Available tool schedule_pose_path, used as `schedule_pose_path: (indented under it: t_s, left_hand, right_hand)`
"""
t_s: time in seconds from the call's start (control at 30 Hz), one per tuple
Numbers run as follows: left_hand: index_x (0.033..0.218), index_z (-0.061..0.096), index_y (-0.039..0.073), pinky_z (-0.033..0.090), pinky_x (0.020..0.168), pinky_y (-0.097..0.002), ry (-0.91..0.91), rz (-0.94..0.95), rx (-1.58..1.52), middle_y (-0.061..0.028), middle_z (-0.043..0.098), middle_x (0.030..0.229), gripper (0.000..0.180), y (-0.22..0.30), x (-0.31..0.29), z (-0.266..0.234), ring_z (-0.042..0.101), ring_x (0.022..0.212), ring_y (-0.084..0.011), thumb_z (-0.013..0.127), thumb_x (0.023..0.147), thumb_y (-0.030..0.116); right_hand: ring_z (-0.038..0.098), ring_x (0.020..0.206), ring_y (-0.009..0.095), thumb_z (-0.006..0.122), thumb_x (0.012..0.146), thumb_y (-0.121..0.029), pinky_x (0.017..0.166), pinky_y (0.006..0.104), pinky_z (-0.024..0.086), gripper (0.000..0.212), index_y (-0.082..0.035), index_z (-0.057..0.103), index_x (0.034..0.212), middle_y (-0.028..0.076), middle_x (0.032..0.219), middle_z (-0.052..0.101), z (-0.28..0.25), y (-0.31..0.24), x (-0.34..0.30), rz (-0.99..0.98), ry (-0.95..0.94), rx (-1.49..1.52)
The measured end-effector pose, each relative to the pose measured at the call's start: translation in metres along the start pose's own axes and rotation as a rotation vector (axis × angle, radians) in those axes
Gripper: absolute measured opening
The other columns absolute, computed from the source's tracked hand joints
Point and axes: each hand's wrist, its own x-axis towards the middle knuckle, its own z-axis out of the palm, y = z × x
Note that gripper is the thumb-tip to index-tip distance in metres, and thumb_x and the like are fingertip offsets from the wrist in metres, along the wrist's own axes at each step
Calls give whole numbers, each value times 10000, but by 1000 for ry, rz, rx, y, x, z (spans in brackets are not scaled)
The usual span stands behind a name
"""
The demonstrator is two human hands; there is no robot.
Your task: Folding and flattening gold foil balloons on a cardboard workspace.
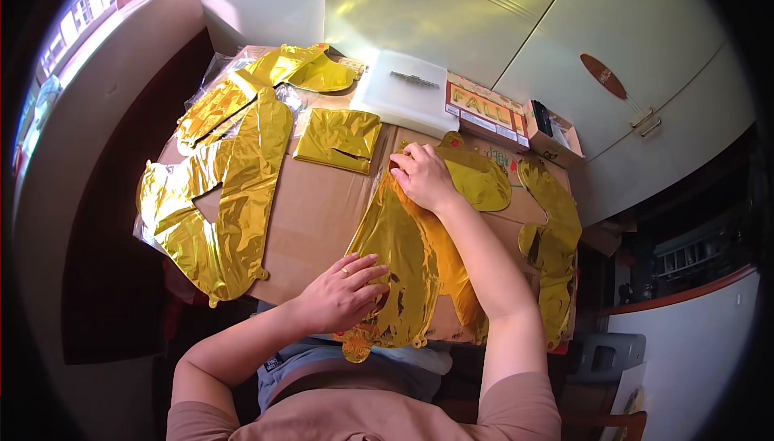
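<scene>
A flat, uninflated gold foil balloon (403, 268) lies in front of me on brown cardboard, its near end at the table's edge by my waist. My left hand (343, 292), a ring on one finger, rests on its lower left side with fingers apart and laid out. Farther up, my right hand (423, 175) has bent fingers closed on the balloon's upper end; the fingertips are partly hidden. Just right of that hand, another stretch of gold foil (480, 179) spreads out, partly behind my wrist. A folded square of gold foil (339, 139) lies to the upper left.
More flat gold foil balloons (250, 191) cover the left side, and one curved piece (556, 247) lies at the right edge. Along the back stand a white translucent case (399, 90), a printed carton (488, 110) and a small open box (556, 135). White cabinets (451, 22) rise behind.
</scene>
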Motion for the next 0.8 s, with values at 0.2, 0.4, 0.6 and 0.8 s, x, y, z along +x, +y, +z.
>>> schedule_pose_path:
  t_s: [0.2,0.4,0.6,0.8]
  left_hand:
    - [1212,646,104,378,1117,-486,8,0,1,-100,571,1355,419,1,0,-2,496,1325,-318,734,823,235]
    - [1199,646,95,360,1141,-484,0,-11,-20,-108,573,1358,356,2,0,-4,482,1342,-320,680,869,223]
    - [1194,647,95,368,1124,-502,12,22,-103,-115,559,1368,383,1,-1,-9,493,1325,-343,704,839,226]
    - [1181,662,104,341,1149,-520,10,23,-88,-117,567,1354,356,-2,-3,-5,493,1328,-340,692,847,223]
  right_hand:
    - [637,950,300,701,867,-159,886,385,519,227,-65,729,1072,118,1028,659,-6,24,8,252,71,436]
    - [606,1027,324,693,859,-165,948,400,485,190,-62,740,1010,138,1041,644,-5,55,19,301,-30,203]
    - [569,1106,348,709,833,-224,997,410,453,170,-82,729,926,155,1067,630,1,50,36,356,-163,241]
    - [614,1053,295,715,818,-187,958,375,489,209,-44,717,971,134,1079,626,0,49,43,385,-209,146]
